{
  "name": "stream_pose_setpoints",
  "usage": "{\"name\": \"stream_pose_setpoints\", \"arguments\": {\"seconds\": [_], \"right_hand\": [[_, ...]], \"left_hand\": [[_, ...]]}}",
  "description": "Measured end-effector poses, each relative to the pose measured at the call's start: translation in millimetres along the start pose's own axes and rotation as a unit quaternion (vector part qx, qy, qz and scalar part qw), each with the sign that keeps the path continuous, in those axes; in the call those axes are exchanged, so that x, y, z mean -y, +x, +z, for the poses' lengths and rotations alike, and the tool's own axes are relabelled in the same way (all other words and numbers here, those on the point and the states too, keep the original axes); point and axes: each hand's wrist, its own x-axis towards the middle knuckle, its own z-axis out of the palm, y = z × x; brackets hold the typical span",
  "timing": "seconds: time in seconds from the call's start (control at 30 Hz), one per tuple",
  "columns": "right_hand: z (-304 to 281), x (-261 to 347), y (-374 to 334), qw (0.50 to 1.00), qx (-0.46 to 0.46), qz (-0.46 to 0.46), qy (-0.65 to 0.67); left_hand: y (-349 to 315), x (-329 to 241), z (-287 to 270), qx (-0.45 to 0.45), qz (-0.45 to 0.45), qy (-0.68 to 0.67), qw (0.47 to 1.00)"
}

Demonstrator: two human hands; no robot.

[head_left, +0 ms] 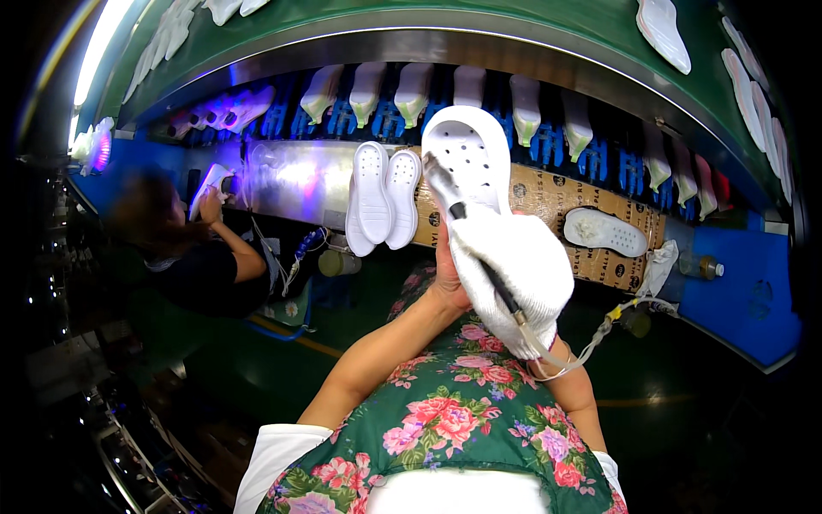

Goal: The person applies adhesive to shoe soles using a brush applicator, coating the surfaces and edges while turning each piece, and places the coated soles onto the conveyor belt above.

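Upright in front of me is a white shoe sole (490, 163) with raised edges and small holes in its inner face. My bare left hand (449, 267) grips its lower end from below, the fingers partly hidden behind it. A white knitted glove covers my right hand (527, 265), closed around a brush (445, 182) with a dark handle. The bristles touch the left inner edge of the sole. From the brush's rear end a clear thin hose (541, 344) runs off to the right.
Several white soles (374, 193) lie left on the metal-and-cardboard bench (531, 188); another sole (604, 233) lies right, near a crumpled cloth (658, 268). Behind, white shoes on lasts (525, 107) hang in blue holders below a green belt (514, 19). A co-worker (210, 231) sits at left holding a shoe.
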Motion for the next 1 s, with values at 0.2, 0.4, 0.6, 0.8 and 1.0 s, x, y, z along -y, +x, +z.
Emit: {"name": "stream_pose_setpoints", "arguments": {"seconds": [0.2,0.4,0.6,0.8,1.0], "right_hand": [[-18.7,11.0,28.7,0.999,-0.029,-0.034,0.026],[-17.9,10.5,33.8,0.996,-0.024,-0.050,0.064],[-10.6,5.7,18.8,0.998,0.013,-0.064,0.020],[-20.9,-4.8,15.9,0.997,0.000,-0.005,0.079],[-13.6,-5.8,13.7,0.992,0.067,-0.073,0.081]], "left_hand": [[2.5,-1.0,15.0,-0.126,0.051,0.178,0.975],[7.7,-16.7,8.9,-0.007,0.059,0.096,0.994],[11.9,-23.8,18.4,-0.046,0.029,0.107,0.993],[19.6,-24.1,29.0,-0.036,0.088,0.101,0.990],[25.2,-38.7,33.2,0.039,0.008,0.109,0.993]]}}
